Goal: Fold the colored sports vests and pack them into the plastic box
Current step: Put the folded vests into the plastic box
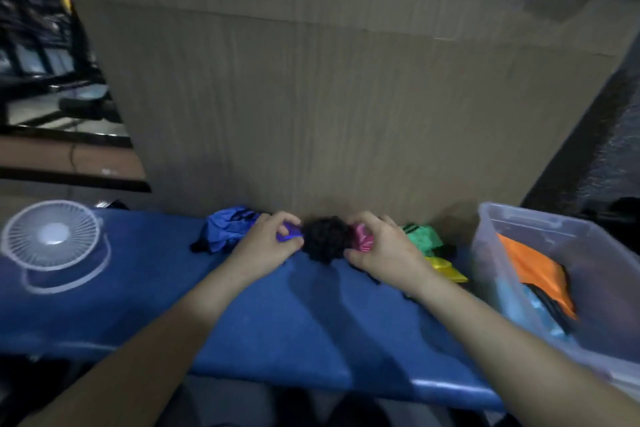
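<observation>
A white round desk fan (52,243) with a wire grille and a looped base stood at 9 o'clock on the blue table (277,315), whose surface looked smooth and faintly glossy, with a rounded front edge. A tall panel of brown corrugated cardboard (346,97) stood upright along the table's far edge, at 12 o'clock.

At the foot of the cardboard lay a row of crumpled vests. Leftmost was a blue vest (225,230) with dark trim, bunched and wrinkled. The left hand (268,246) had its fingers curled around a shiny purple vest (289,232). Just right of it sat a black vest (325,241), a rough, ruffled lump between the two hands and touching both. The right hand (381,248) pinched a glossy pink vest (362,236) between thumb and curled fingers. Beyond that hand lay a green vest (420,236) with dark stripes and, nearer, a yellow vest (445,269), both satiny and creased.

At 3 o'clock stood the plastic box (519,232), translucent, rectangular, with rounded corners. Inside it lay a folded orange vest (533,270) with black edging, resting on light blue fabric (519,308). The frame was blurred, so finer texture could not be told.
</observation>
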`<state>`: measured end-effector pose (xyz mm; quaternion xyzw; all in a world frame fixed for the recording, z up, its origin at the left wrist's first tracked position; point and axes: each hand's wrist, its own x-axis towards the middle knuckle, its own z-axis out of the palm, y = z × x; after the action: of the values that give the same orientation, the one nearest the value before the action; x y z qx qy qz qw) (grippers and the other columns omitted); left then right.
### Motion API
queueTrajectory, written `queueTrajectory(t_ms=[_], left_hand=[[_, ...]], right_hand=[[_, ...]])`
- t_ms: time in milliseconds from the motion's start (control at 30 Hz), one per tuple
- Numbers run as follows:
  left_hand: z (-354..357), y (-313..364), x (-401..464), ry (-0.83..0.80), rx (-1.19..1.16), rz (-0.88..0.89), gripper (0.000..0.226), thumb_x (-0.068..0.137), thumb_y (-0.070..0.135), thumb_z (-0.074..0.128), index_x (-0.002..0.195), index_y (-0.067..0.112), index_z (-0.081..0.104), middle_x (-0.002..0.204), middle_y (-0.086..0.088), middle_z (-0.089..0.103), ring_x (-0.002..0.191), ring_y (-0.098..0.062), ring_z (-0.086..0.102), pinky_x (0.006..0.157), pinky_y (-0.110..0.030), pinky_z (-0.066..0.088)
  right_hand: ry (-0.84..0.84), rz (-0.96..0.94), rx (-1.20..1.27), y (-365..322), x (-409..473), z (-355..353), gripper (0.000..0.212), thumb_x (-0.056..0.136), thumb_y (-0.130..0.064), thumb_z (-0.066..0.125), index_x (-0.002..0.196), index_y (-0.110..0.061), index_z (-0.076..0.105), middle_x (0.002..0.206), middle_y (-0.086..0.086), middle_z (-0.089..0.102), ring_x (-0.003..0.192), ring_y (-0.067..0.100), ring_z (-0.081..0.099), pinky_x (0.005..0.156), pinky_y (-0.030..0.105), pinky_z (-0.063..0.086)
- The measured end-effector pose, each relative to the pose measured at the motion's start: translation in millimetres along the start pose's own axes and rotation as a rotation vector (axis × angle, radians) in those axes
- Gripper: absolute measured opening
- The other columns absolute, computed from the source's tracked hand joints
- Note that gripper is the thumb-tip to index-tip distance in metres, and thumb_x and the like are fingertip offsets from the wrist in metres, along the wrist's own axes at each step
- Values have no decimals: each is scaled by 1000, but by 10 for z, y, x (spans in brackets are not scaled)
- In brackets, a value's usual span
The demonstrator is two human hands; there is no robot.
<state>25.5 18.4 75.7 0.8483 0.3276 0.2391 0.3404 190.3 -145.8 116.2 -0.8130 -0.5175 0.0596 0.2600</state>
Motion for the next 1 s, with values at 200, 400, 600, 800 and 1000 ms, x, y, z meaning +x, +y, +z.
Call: queueTrajectory(t_ms=[200, 400, 600, 800, 1000], left_hand=[[-543, -1014, -65, 131, -24, -183, 26, 88, 19, 72, 110, 28, 63, 97, 5, 47, 78, -3, 52, 87, -28, 45], [-821, -1785, 184, 206, -85, -343, 33, 95, 25, 65, 127, 23, 57, 118, -2, 42, 106, -17, 50, 101, -33, 44], [-786, -2162, 657, 158, -161, -373, 38, 100, 41, 54, 137, 35, 52, 126, 0, 47, 116, -15, 52, 99, -30, 42], [-616, -2244, 1065, 98, -210, -302, 38, 89, 56, 61, 123, 39, 63, 122, 3, 64, 116, -8, 59, 108, -36, 44], [-538, -2213, 1213, -16, -131, -321, 51, 89, 55, 65, 133, 28, 61, 126, 9, 66, 117, -9, 60, 105, -31, 45]], right_hand=[[-151, -56, 74, -482, 519, 887, 50, 79, -36, 75, 125, -36, 56, 111, 3, 53, 98, 21, 61, 96, 31, 47], [-185, -78, 153, -824, 1128, 1582, 51, 77, -37, 76, 124, -37, 56, 114, 3, 55, 109, 20, 56, 101, 31, 44], [-59, -134, -89, -1009, 1669, 1989, 62, 79, -50, 71, 136, -37, 49, 120, 1, 51, 117, 25, 45, 102, 34, 35], [53, -207, -349, -957, 1918, 2122, 66, 77, -75, 56, 131, -36, 55, 122, -6, 55, 116, 21, 39, 95, 33, 29], [22, -234, -506, -922, 1982, 2196, 86, 77, -86, 28, 132, -27, 58, 117, -2, 66, 119, 24, 44, 112, 44, 20]])
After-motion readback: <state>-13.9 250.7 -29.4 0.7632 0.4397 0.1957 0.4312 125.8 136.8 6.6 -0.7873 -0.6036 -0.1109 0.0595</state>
